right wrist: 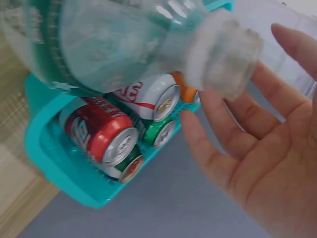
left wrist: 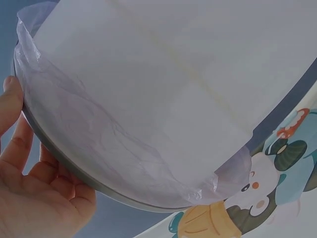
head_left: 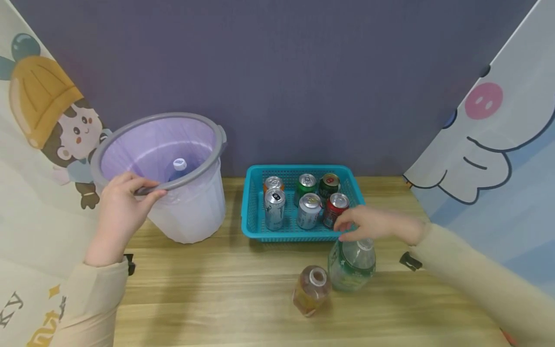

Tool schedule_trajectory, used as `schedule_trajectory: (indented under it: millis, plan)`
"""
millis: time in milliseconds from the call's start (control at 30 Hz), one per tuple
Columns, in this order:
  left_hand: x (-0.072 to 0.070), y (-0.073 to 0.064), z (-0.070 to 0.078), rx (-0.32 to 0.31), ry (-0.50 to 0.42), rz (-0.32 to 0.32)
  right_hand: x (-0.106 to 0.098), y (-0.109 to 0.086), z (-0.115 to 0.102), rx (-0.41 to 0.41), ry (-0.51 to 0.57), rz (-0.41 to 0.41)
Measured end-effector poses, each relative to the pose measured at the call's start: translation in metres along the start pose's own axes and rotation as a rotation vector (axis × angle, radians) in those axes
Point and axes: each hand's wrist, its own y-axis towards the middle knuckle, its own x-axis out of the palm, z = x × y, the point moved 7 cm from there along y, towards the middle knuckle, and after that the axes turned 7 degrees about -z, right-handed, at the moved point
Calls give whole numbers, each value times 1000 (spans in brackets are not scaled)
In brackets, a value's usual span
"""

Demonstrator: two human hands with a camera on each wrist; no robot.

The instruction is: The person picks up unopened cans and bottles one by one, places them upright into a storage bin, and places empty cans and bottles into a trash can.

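My left hand grips the grey rim of a white bin lined with a purple bag, and the bin is tilted toward me. The left wrist view shows my fingers curled under that rim. Inside the bin lies a bottle with a white cap. Over the open neck of a clear green-labelled bottle hovers my right hand, fingers spread. In the right wrist view the bottle's neck sits close to my open palm, not gripped.
A teal basket holding several drink cans stands behind the green bottle; a red can is nearest my right hand. An uncapped amber bottle stands left of the green one. Cartoon panels flank the wooden table.
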Motion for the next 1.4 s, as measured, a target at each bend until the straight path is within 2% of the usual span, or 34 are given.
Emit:
schedule_trajectory:
  millis: [300, 733, 1067, 1400]
  plan:
    - [-1, -1, 1, 8, 2, 8, 8, -14, 6, -14, -43, 55]
    - [0, -4, 2, 30, 3, 32, 20, -30, 20, -19, 13, 128]
    - [-2, -5, 2, 25, 16, 42, 27, -41, 21, -21, -115, 264]
    - [-1, -4, 2, 34, 9, 46, 34, -44, 21, 4, -107, 301]
